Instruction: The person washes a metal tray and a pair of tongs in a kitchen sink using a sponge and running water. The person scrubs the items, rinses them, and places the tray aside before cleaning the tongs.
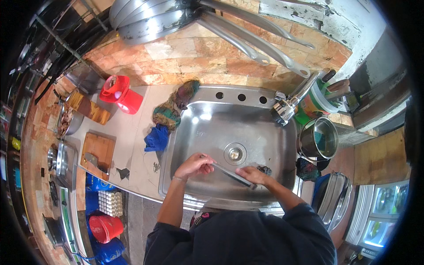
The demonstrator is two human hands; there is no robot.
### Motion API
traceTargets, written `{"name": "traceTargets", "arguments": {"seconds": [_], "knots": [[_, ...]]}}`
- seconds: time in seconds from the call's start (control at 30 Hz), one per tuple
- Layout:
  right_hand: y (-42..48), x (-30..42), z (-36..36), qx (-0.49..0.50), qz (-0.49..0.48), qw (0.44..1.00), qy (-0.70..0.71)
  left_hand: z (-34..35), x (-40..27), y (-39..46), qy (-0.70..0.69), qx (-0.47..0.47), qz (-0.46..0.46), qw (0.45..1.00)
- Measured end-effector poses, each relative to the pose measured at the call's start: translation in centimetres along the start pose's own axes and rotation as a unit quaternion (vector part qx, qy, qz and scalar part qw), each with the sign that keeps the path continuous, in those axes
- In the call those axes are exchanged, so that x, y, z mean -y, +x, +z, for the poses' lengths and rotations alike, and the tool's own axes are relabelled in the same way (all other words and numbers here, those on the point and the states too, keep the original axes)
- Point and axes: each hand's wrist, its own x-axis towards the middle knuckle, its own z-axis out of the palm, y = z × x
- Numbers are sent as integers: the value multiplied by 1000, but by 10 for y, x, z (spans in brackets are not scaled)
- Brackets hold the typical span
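Observation:
A flat, narrow metal utensil (233,175), seen nearly edge-on, is held slantwise over the stainless steel sink (205,132). My left hand (197,165) is closed on its upper-left end. Further down, near the wider lower-right end, my right hand (253,175) grips it. I cannot tell exactly what kind of utensil it is. Just beyond the right hand, a dark steel-wool scrubber (265,170) lies on the sink floor. The drain strainer (235,153) shows above and between my hands. A chrome faucet head (284,112) points into the sink's far right corner.
Left of the sink lie a blue cloth (157,138) and multicoloured rags (166,116). Further left are a wooden cutting board (97,153) and a red plastic container (131,100). A steel pot (326,139) stands on the right. Large pans (159,28) hang above the back wall.

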Motion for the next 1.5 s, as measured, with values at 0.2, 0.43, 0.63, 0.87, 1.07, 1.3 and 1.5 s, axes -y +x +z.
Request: {"name": "traceTargets", "arguments": {"seconds": [0.2, 0.43, 0.63, 0.87, 1.07, 1.3, 1.5], "knots": [[-72, 26, -15, 27, -46, 968, 246, 14, 70, 64, -236, -26, 25, 971], [-84, 40, -1, -255, -72, 962, -69, 158, 71, 91, -395, -35, 25, 918], [-188, 44, -137, -657, -68, 721, -209, 115, 98, 84, -197, -96, 56, 974], [-164, -36, -238, -250, 297, 883, -263, 136, 68, 59, -216, 12, 79, 973], [-218, 14, -238, -408, 97, 874, -246, 129, 67, 77, -269, 67, 93, 956], [-158, 84, -127, -313, -176, 929, -88, 169, 48, 105, -294, -4, 67, 954], [-33, 57, -64, -382, -278, 881, 14, 182, 50, 96, -406, -60, 45, 911]]}}
